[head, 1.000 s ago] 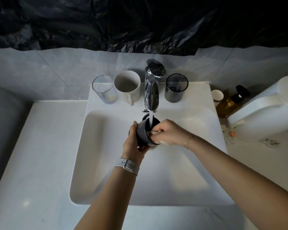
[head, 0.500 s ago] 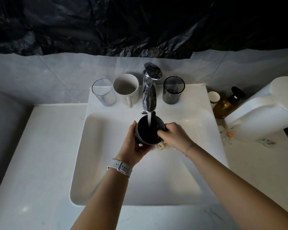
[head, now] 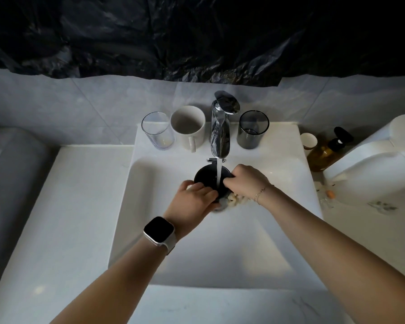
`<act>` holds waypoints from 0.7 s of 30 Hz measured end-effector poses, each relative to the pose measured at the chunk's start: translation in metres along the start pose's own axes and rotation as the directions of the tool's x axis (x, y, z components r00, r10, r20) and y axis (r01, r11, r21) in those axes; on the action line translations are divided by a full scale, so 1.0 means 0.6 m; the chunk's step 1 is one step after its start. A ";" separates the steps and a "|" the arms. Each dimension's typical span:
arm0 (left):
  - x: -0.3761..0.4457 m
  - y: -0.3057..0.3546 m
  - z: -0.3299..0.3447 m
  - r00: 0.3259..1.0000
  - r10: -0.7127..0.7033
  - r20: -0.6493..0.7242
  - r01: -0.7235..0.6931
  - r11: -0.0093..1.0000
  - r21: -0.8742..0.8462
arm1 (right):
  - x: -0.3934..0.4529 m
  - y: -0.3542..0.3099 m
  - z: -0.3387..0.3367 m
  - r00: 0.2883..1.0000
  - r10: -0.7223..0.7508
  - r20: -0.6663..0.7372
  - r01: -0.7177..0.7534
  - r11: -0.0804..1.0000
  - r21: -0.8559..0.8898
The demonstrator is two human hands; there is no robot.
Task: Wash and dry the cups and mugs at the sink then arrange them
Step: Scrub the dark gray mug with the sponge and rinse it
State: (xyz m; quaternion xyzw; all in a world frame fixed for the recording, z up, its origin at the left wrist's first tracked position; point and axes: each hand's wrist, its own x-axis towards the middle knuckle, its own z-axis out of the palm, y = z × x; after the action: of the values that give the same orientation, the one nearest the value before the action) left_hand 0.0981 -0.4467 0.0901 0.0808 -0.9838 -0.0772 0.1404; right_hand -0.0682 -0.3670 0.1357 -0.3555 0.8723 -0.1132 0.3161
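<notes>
Left hand (head: 193,199) rolled over dark cup (head: 208,177) (watch up).

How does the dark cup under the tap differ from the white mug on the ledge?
The dark cup is gripped by the left hand and right hand over the basin, with water running into it; the white mug stands untouched on the ledge. The mug shows a handle; the cup shows none. Both open upward.

The left hand (head: 192,199) has rolled palm-down over the dark cup (head: 208,178).
</notes>
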 end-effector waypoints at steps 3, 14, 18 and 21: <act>0.010 0.002 0.000 0.999 -0.036 -0.005 0.035 0.995 -0.091 | -0.003 0.004 -0.004 1.000 -0.005 -0.001 0.005 0.994 0.111; 0.046 0.070 0.010 0.658 -0.610 0.441 0.584 0.044 -0.811 | -0.058 0.079 0.044 0.902 -0.186 -0.389 0.417 0.599 0.683; 0.057 0.080 0.016 0.640 -0.596 0.484 0.569 -0.055 -0.820 | -0.024 0.065 0.066 0.776 -0.461 -0.431 0.616 0.702 0.358; 0.060 0.077 0.010 0.586 -0.649 0.486 0.541 -0.134 -0.830 | 0.012 0.074 0.058 0.883 -0.325 -0.340 0.448 0.801 0.397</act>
State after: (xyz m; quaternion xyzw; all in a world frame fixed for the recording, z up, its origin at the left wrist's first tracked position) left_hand 0.0560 -0.4076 0.1017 0.4176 -0.5567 -0.7023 0.1499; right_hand -0.0743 -0.3389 0.0865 -0.4234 0.7606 -0.4256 0.2471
